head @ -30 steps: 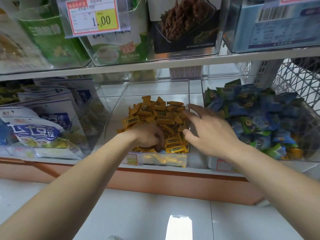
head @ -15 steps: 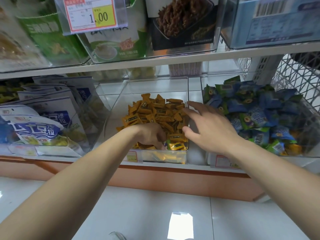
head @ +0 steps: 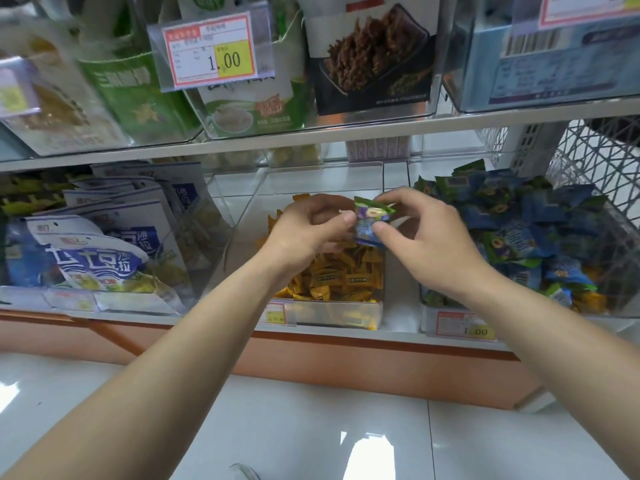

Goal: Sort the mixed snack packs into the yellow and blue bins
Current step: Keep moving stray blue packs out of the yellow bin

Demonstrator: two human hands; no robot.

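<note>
Blue-green pack [head: 372, 221], pinched by left hand [head: 308, 233] and right hand [head: 433, 244] with the yellow bin [head: 332, 311] beneath the fingers: let the right pinch firm up before the left releases, blue bin [head: 616, 289] lying rightward.

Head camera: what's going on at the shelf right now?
A person is holding one blue and green snack pack between both hands, above the clear bin of yellow packs. The left hand pinches its left edge and the right hand pinches its right side. The pack is not yet in the bin of blue packs just to the right. A few stray yellow packs lie low at the front of that blue bin.
</note>
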